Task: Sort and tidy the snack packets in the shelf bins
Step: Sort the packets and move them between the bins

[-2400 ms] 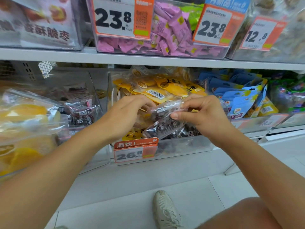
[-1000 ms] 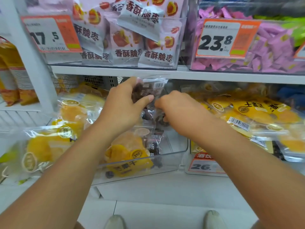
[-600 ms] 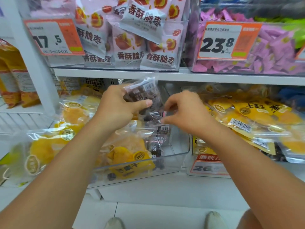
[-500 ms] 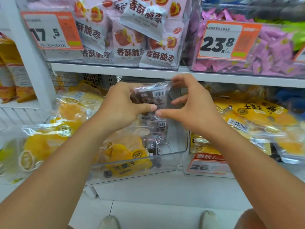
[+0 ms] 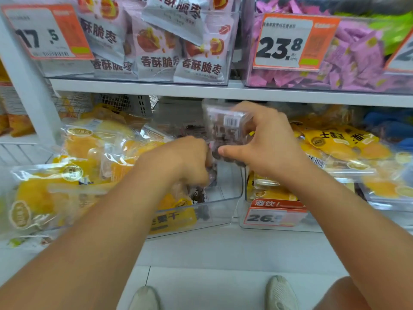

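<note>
My right hand grips a clear packet of dark snacks, thumb under it and fingers over its top, holding it upright above the middle clear bin. Just left and lower, my left hand reaches down into that bin with curled fingers. Its fingertips are hidden among more dark packets, and the blur hides whether it holds one. Yellow dried-fruit packets fill the left part of this bin and spill leftwards. The right bin holds similar yellow packets.
A white shelf edge runs close above my hands. On it stand a bin of pale jujube packets and a bin of pink packets. An orange price tag hangs on the right bin. My shoes are on the tiled floor below.
The view swung from the right bin to the middle bin. The dark packet passed from my left hand to my right, and my left hand dropped into the bin.
</note>
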`<state>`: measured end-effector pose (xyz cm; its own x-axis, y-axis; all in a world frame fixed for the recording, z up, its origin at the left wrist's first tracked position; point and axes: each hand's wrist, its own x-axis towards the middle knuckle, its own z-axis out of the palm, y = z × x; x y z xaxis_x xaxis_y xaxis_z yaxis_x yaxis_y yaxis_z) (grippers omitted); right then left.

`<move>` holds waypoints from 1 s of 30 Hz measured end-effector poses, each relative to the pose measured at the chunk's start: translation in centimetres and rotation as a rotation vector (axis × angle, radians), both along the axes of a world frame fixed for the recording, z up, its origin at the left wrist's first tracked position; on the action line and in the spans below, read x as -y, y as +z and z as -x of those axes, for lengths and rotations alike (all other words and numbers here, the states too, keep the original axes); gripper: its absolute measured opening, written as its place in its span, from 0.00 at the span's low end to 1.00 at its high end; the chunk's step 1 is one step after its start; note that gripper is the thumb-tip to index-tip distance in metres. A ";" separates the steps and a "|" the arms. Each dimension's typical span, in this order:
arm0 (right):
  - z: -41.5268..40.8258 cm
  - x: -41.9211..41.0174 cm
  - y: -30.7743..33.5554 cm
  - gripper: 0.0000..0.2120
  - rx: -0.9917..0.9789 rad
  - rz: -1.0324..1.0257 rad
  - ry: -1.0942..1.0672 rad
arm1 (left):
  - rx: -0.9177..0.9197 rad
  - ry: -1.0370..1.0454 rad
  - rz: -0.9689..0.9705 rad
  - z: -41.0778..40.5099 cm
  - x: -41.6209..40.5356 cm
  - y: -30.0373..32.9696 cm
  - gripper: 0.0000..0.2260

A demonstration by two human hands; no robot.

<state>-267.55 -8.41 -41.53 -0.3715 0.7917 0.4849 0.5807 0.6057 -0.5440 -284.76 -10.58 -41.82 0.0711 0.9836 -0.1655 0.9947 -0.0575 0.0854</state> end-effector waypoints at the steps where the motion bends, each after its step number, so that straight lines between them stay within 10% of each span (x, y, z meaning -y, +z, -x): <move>1: 0.1 -0.1 -0.4 0.19 -0.012 0.011 0.022 | -0.053 0.011 0.025 -0.5 -0.2 -0.5 0.12; 10: -0.3 -0.4 -0.7 0.16 -0.036 0.015 0.125 | -0.218 0.084 -0.077 0.0 0.9 -0.5 0.20; 21: 3.3 1.3 1.7 0.12 0.726 -0.201 0.042 | -0.229 0.309 -0.084 0.1 2.5 -0.2 0.19; 30: 6.2 -0.4 -2.4 0.15 0.919 -0.204 0.021 | -0.248 0.230 -0.157 0.1 2.7 -1.3 0.16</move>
